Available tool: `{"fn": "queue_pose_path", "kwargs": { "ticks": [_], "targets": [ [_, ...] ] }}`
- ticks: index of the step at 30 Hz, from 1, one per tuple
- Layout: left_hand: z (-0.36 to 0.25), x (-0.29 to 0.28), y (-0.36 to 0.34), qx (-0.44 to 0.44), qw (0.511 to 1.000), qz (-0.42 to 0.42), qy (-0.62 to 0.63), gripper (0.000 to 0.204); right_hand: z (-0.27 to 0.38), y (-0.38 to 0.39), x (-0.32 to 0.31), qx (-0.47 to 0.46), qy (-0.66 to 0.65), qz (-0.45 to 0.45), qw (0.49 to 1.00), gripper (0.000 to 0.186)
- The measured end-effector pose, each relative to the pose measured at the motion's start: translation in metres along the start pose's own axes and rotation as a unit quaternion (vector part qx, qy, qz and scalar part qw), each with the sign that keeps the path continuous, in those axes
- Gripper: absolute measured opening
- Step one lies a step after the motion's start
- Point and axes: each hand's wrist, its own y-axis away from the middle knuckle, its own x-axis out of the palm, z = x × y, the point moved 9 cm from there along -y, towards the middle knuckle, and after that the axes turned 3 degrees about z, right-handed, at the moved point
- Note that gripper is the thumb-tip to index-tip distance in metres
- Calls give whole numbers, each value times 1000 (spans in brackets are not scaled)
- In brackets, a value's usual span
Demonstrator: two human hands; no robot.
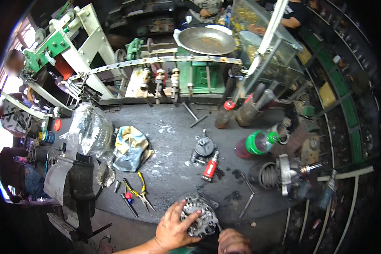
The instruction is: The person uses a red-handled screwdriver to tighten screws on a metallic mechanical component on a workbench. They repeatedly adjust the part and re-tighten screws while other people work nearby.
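Note:
At the bench's near edge, my left hand (172,226) grips a round, silvery cast-metal engine part (201,218) full of holes and recesses. Its fingers and thumb lie across the top face. Low on the right side of this part, my right hand (233,242) is closed on a slim metal tool (219,226) whose tip meets the part's rim. Most of that tool is hidden in the fist, so its kind is unclear. Left of the part lie yellow-and-black pliers (143,194). Beyond it are a red cylindrical tool (209,169) and a round grey metal cover (204,146).
On the dark bench (169,127) sit a crumpled cloth (131,148), a clear plastic bag (91,131), a T-handle wrench (194,115) and a green-labelled bottle (258,143). A spring assembly (277,174) stands right. A metal basin (207,40) and other people are beyond.

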Motion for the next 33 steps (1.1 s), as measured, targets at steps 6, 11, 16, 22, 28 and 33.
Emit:
{"fn": "queue_pose_path", "kwargs": {
  "ticks": [6,11,16,22,28,33],
  "targets": [
    [2,-8,-14,117,991,56,-36,104,-19,-93,84,211,-158,481,837,23],
    [1,-16,-28,191,976,84,-55,101,-32,-30,97,328,-309,706,547,21],
    [5,-2,-9,68,995,74,-19,106,-19,-39,85,224,-286,555,748,23],
    [-6,-2,2,-9,1000,-3,25,105,-25,-23,25,170,-190,380,889,26],
    [0,-4,0,17,1000,-21,-11,105,-7,-67,60,178,-105,336,919,24],
    [7,-10,-13,100,993,53,23,113,-23,-75,101,273,-243,560,744,27]
  ]
}}
